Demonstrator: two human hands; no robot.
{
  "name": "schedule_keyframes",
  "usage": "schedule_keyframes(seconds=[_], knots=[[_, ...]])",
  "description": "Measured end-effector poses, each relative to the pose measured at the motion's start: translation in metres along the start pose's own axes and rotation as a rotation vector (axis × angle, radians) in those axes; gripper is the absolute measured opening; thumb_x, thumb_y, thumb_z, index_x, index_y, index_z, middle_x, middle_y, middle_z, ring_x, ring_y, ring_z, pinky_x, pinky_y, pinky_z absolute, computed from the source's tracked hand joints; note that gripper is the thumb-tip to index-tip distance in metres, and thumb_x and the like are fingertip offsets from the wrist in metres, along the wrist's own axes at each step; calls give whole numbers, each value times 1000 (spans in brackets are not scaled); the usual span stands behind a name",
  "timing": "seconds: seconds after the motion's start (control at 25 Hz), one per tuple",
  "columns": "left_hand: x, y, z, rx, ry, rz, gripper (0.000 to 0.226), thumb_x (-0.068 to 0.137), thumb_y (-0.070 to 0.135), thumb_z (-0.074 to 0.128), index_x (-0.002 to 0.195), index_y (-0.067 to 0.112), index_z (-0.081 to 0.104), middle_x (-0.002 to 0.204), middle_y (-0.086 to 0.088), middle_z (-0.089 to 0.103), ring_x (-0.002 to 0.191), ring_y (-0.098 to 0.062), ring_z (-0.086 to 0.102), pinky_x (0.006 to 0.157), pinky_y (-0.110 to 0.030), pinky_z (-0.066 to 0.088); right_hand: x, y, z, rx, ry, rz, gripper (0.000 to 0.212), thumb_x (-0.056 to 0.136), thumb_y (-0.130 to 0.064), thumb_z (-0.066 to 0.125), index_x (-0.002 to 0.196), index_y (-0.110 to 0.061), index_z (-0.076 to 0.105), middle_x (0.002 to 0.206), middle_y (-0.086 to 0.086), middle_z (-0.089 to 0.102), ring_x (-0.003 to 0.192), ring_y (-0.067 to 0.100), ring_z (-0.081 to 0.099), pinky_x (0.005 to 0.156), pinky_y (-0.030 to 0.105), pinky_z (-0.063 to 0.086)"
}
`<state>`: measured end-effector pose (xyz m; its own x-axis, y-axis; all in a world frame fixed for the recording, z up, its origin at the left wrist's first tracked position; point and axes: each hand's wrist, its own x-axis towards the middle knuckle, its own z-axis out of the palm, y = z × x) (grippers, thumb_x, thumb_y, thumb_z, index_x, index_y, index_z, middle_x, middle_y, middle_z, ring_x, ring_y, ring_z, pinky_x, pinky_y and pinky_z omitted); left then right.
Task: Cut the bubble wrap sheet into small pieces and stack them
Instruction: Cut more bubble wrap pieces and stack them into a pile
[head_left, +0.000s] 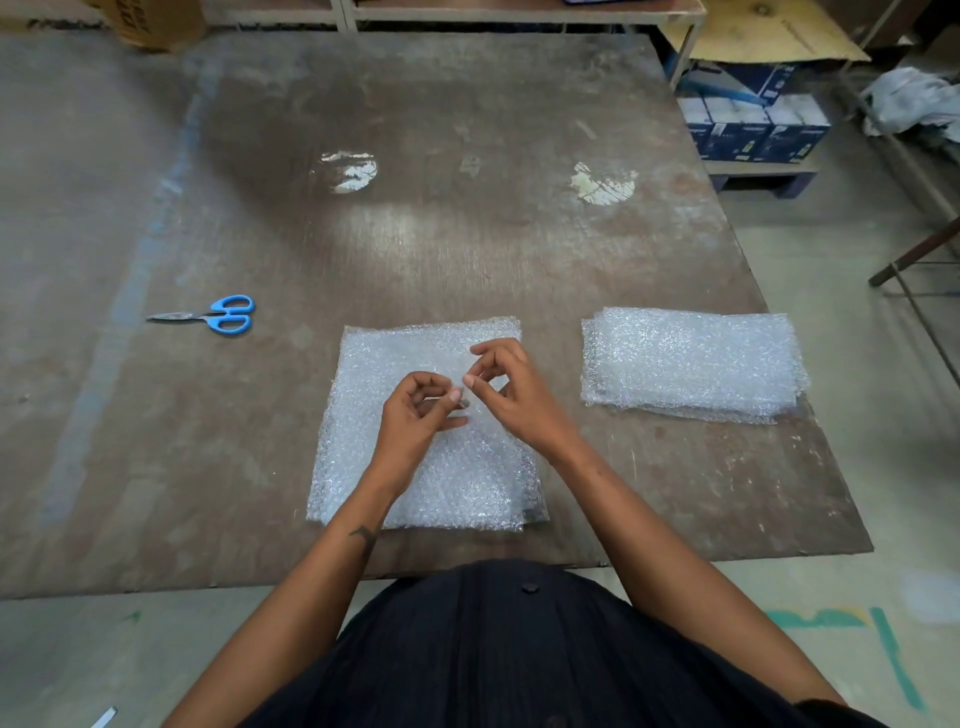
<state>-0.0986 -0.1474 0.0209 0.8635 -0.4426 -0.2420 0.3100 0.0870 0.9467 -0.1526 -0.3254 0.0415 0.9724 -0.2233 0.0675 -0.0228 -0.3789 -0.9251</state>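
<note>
A: Far left first. Scissors (215, 314) flat on the table (467, 234), blades pointing left, blue handles toward the middle. Nothing touching them.

B: How do they sit relative to the hands?

A: Well apart, up and to the left. The left hand (423, 413) is clearly the nearer one; the right would have to cross over the work.

B: And the work itself?

A: Bubble wrap sheet (415, 488) straight in front of the person, lying flat, long axis running away from the body. It looks folded or layered along the near right edge; can't tell how many layers.

B: Hands?

A: Both over the middle of the sheet, nearly meeting. Left hand has fingers curled, thumb and forefinger together as if pinching the film. Right hand (511, 392) just beside it, fingers also curled, fingertips pinching at the same spot. The plastic is clear, so how much each actually grips I can't tell.

B: Right of that?

A: Stack of cut pieces (693, 361), near the table's right edge, apart from the sheet, closer to the right hand.

B: So the next move?

A: My guess: cutting needs the scissors, a reach left. Finished pieces travel right.
</note>
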Motion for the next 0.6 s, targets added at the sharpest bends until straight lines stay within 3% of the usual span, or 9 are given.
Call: schedule_keyframes(seconds=[0.08, 0.2, 0.32, 0.48, 0.6], knots=[[-1, 0, 6, 52, 57, -5, 34, 91, 14, 83, 122, 9, 68, 115, -11, 73, 106, -30, 75, 88, -45, 64, 4, -7, 2, 65, 31, 98, 14, 103, -33, 71, 104, -21, 64, 116, -9, 68, 85, 17, 71, 68, 31, 54], [-1, 0, 13, 158, 71, 14, 23, 94, 25, 81, 111, 10, 75, 108, -6, 77, 102, -24, 76, 91, -44, 64, 6, -14, 2, 140, 69, 177, 18, 102, -32, 72, 103, -18, 61, 105, -6, 70, 68, 26, 74, 54, 43, 58], [-1, 0, 15, 104, 112, 6, 20, 98, 24, 76, 104, 5, 73, 105, -14, 74, 100, -29, 76, 86, -43, 65, 8, -15, 3, 161, 87, 175, 18, 101, -30, 75, 109, -17, 64, 113, -1, 68, 70, 25, 75, 61, 45, 62], [5, 1, 15, -106, 173, -102, 24, 100, 26, 72, 112, 6, 68, 104, -13, 74, 98, -27, 75, 79, -40, 63, 1, -11, 1, 30, 13, 196, 50, 84, -44, 90, 121, -32, 58, 121, -5, 63, 84, 10, 70, 73, 23, 57], [10, 7, 16, -157, 196, -128, 18, 102, 23, 70, 111, 8, 66, 97, -6, 69, 87, -19, 72, 76, -39, 63, -9, -2, -3, -21, -88, 234, 60, 78, -38, 95, 120, -32, 52, 110, -6, 67, 79, 16, 70, 73, 34, 60]])
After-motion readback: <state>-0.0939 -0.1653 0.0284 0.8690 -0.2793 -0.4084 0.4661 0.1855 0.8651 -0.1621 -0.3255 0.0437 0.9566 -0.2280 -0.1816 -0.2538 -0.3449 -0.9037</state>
